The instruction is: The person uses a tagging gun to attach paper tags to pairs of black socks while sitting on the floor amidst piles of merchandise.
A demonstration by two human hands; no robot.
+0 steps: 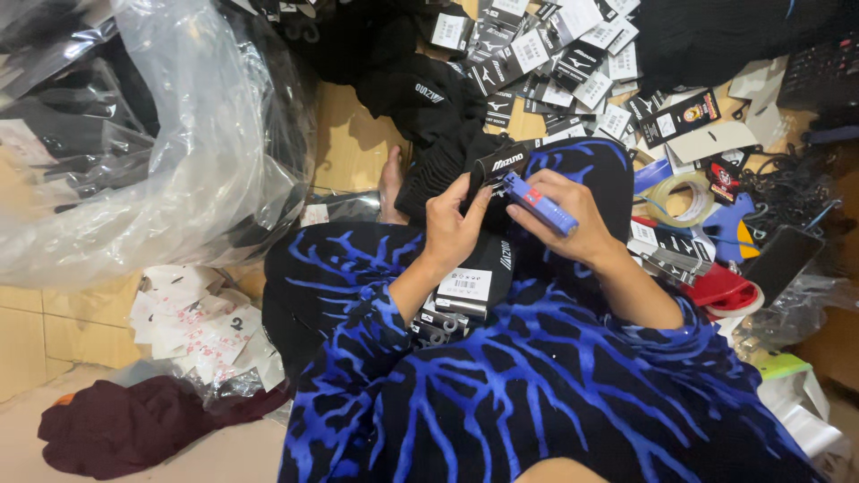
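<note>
At frame centre, my left hand (454, 228) curls shut in a grip, forearm rising from below. My right hand (559, 215) sits just right of it, fingers clenched, wrist bent.

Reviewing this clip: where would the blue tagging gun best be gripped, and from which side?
Probably the long blue body of the blue plastic tagging gun, from the right. Its tip meets the black sock bundle in the left hand, and the right hand already wraps it there.
</note>
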